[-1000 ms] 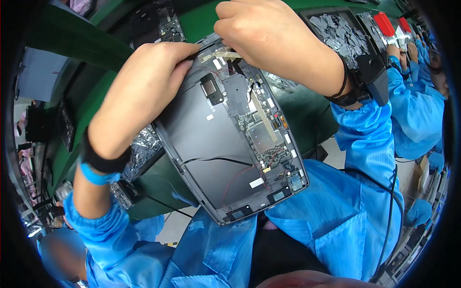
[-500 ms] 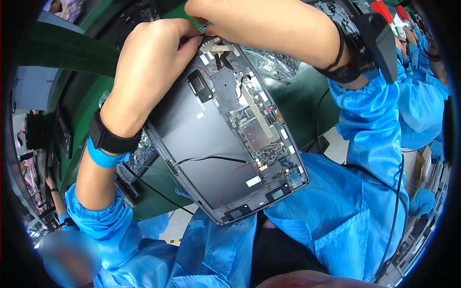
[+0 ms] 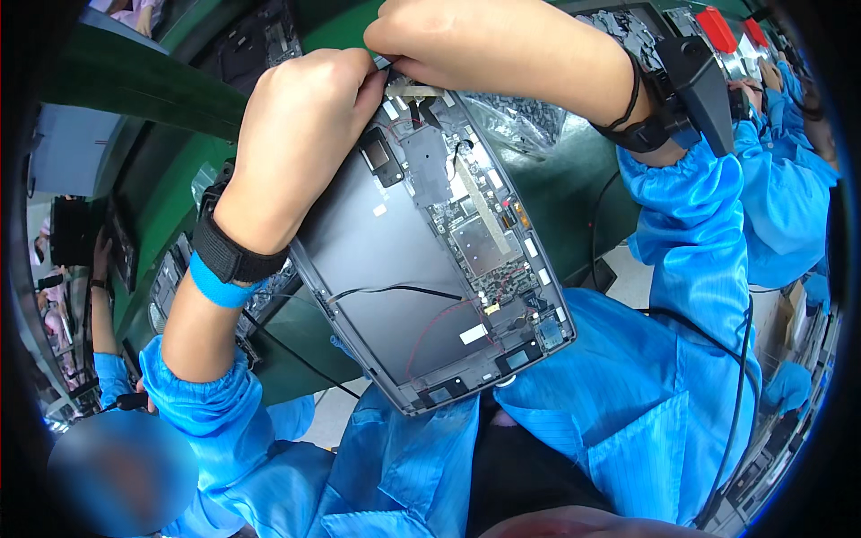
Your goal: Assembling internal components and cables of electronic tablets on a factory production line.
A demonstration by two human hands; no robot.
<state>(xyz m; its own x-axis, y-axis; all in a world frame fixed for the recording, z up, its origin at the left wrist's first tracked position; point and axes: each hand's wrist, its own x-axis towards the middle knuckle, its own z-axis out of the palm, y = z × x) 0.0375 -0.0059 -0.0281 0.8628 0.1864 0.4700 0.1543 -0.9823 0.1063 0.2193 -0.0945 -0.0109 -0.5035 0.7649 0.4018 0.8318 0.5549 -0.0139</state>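
A dark grey device housing (image 3: 381,260), its inside exposed, lies tilted across my lap and the bench edge. Along its right side runs a green circuit board (image 3: 496,269) with a silvery shield plate, tape strips and small connectors. A black cable (image 3: 395,290) crosses the bare panel, and a black rectangular part (image 3: 381,158) sits near the top. My left hand (image 3: 305,134) pinches at the far top edge, fingers closed. Right beside it my right hand (image 3: 426,36) is closed too, fingertips meeting the left ones over a small dark piece that I cannot make out.
A clear plastic bag of small dark parts (image 3: 516,121) lies beyond the housing on the green bench (image 3: 574,188). Another dark housing (image 3: 257,45) is at the back left. Black cords hang by my sleeves. Co-workers in blue sit at both sides; one person's arm (image 3: 103,305) reaches in at left.
Both hands have shifted slightly right, still pinching at the top edge. The housing's far end has shifted slightly right with them. At left, a co-worker's arm has reached farther up.
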